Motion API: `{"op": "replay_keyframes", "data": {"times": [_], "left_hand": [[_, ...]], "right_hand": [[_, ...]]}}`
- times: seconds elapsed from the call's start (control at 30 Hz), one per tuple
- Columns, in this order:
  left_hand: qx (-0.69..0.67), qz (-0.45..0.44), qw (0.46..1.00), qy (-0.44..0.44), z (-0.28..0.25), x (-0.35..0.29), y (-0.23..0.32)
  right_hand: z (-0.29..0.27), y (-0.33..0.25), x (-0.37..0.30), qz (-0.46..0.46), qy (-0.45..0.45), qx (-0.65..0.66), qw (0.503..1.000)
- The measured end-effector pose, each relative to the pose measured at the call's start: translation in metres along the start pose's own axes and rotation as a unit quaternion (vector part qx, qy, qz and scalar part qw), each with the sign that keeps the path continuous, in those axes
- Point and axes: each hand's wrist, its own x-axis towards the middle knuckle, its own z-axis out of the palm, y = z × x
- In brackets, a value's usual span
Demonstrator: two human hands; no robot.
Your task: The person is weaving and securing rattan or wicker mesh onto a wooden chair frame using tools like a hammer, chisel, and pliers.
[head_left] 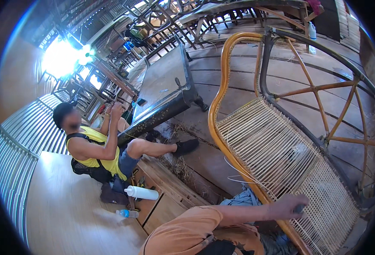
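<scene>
My left hand (pixel 286 207) reaches in over the near side of a rattan chair seat, past its orange-brown frame. Its fingers are curled around a small dark object (pixel 299 208) whose kind I cannot make out. Beneath the hand lies the woven cane seat (pixel 328 196), closely meshed at the near end. Farther off, the seat has parallel cane strands (pixel 259 131) with gaps between them. A loose pale strand (pixel 234 170) curves out beyond the frame (pixel 215 114). My right hand does not show.
A person in a yellow top (pixel 96 146) sits at left, both hands raised. Near them are a white squeeze bottle (pixel 143 192), a small clear bottle (pixel 128 213) and some tools. A dark-framed table (pixel 162 85) stands beyond. Chair frames are stacked behind; fibre scraps (pixel 181 165) litter the plank floor.
</scene>
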Motion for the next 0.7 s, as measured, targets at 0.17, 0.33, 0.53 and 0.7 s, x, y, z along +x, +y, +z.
{"op": "replay_keyframes", "data": {"times": [0.17,0.33,0.53,0.7], "left_hand": [[-0.014,-0.177,0.984,0.028,-0.015,0.014,-0.022],[-0.035,-0.141,0.989,0.04,-0.008,-0.015,-0.016],[-0.177,-0.169,0.968,0.049,0.004,-0.032,-0.048],[-0.158,-0.222,0.954,0.127,-0.065,0.008,-0.018]], "right_hand": [[0.018,0.128,-0.005,-0.086,0.103,0.019,0.991],[0.047,0.126,0.035,-0.183,0.193,0.028,0.964],[0.078,0.121,0.026,-0.226,0.346,0.02,0.911],[0.035,0.133,-0.063,-0.16,0.44,-0.098,0.878]]}}
